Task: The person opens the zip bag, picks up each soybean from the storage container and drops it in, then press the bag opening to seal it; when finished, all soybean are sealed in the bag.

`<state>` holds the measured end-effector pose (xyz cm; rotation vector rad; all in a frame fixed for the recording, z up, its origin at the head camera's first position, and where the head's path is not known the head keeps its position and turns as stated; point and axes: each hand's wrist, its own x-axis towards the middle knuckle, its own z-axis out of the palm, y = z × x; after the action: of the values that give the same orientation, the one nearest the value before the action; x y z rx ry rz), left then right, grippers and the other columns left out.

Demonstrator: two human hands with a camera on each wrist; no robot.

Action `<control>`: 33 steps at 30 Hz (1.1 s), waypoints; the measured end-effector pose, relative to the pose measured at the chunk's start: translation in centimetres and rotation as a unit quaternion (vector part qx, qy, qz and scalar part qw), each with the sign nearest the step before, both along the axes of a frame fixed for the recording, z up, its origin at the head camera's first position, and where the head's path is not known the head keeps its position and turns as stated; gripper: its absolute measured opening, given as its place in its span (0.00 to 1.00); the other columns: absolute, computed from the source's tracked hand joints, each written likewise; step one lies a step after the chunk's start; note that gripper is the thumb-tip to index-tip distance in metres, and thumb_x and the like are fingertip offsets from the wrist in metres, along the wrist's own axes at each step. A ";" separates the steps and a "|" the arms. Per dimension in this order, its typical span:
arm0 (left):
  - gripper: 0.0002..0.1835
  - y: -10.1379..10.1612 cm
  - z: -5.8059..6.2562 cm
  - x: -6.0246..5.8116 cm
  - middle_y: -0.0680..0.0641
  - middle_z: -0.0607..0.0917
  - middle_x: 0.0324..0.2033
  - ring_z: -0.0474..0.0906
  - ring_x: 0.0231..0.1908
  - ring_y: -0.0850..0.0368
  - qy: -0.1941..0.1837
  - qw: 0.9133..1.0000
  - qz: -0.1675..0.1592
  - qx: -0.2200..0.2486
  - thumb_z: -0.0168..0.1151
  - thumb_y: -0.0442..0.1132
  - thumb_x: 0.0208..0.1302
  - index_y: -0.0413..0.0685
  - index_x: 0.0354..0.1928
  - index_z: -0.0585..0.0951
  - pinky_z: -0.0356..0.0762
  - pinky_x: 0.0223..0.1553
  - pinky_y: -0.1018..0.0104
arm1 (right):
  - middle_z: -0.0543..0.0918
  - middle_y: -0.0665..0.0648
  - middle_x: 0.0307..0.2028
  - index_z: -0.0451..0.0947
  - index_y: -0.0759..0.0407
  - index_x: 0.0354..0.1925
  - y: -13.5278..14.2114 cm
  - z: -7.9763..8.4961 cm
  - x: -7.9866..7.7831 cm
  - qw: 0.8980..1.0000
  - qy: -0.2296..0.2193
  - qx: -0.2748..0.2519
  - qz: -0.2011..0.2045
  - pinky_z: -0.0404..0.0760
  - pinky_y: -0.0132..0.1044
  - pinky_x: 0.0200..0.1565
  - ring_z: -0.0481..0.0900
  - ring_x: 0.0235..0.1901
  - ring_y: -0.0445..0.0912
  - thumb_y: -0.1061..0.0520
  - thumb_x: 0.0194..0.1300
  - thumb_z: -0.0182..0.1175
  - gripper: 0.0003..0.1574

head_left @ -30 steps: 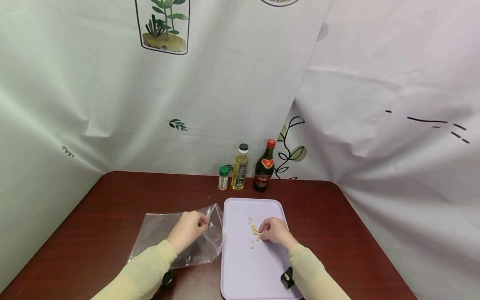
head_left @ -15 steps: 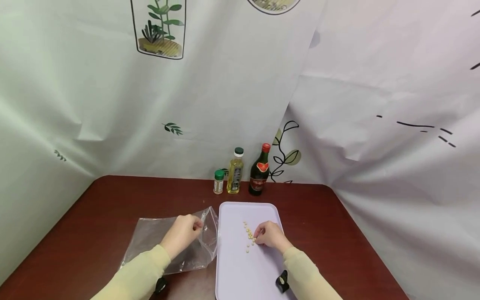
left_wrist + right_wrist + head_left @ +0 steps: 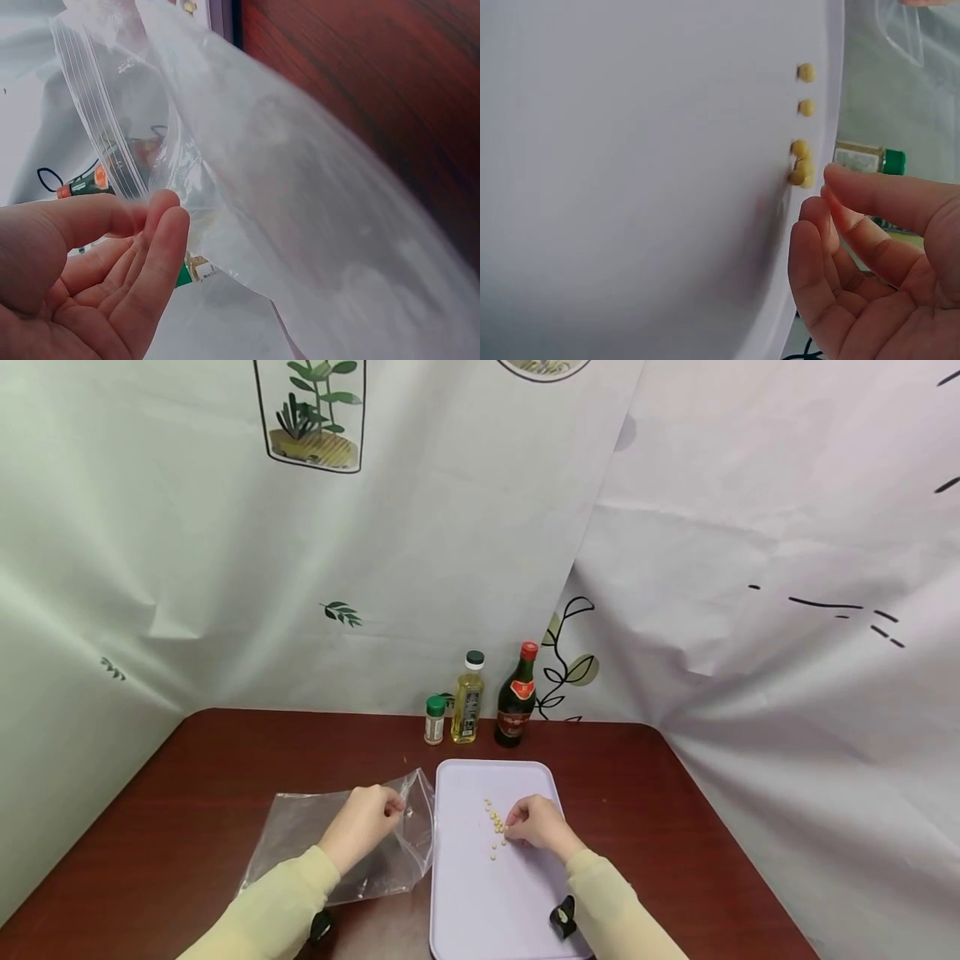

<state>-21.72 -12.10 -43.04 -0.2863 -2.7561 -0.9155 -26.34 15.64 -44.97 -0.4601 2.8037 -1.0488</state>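
At lower centre, left hand (image 3: 362, 825) pinches a zip-lock bag (image 3: 306, 831); right hand (image 3: 540, 825) sits beside soybeans (image 3: 800, 148), fingers narrow, their hold unclear

From the bottom edge of the head view, both sleeved forearms (image 3: 273, 906) are angled inward, the left hand (image 3: 363, 822) held lower centre-left, the right hand (image 3: 540, 824) lower centre-right, fingers (image 3: 159, 259) of both bent toward the thumbs (image 3: 94, 217).

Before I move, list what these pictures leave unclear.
Head view: lettering on dark bottle, too small.
Head view: part of the clear bag, hidden by the left hand and sleeve.
Right wrist view: whether the right hand pinches any yellow balls, hidden by its fingers.
Left wrist view: bag's end, cropped at right.
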 end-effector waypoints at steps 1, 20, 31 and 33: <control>0.06 0.0 0.0 0.0 0.54 0.76 0.17 0.64 0.20 0.62 -0.001 1.000 0.000 -0.001 0.60 0.25 0.51 0.41 0.25 0.84 0.66 0.26 0.68 | 0.74 0.47 0.14 0.78 0.61 0.21 -0.1 0.1 0.0 1.000 0.001 -0.002 0.000 0.71 0.30 0.19 0.70 0.15 0.37 0.65 0.47 0.68 0.07; 0.06 0.6 0.0 -0.1 0.53 0.80 0.20 0.66 0.21 0.62 -0.004 1.000 0.001 0.002 0.60 0.26 0.50 0.41 0.26 0.84 0.67 0.27 0.68 | 0.73 0.47 0.15 0.79 0.63 0.24 -3.7 0.6 0.8 0.996 0.010 -0.067 0.060 0.70 0.27 0.19 0.69 0.14 0.34 0.67 0.50 0.65 0.04; 0.06 1.1 0.0 -0.2 0.54 0.78 0.18 0.65 0.19 0.63 0.002 1.000 0.000 0.005 0.61 0.25 0.50 0.42 0.24 0.84 0.65 0.24 0.70 | 0.73 0.46 0.17 0.81 0.61 0.27 -6.0 0.6 1.2 0.993 0.019 -0.075 0.086 0.67 0.26 0.21 0.67 0.17 0.33 0.63 0.52 0.66 0.02; 0.06 1.2 0.0 -0.3 0.54 0.79 0.18 0.65 0.19 0.63 0.003 1.000 0.001 0.007 0.61 0.26 0.50 0.41 0.25 0.84 0.65 0.24 0.70 | 0.73 0.46 0.17 0.82 0.60 0.27 -6.3 0.6 1.2 0.993 0.019 -0.075 0.092 0.67 0.26 0.21 0.67 0.17 0.33 0.63 0.52 0.67 0.02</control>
<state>-21.99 -10.88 -43.03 -0.2836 -2.7422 -0.9327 -25.11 9.32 -44.39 -0.7455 2.6631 -1.2247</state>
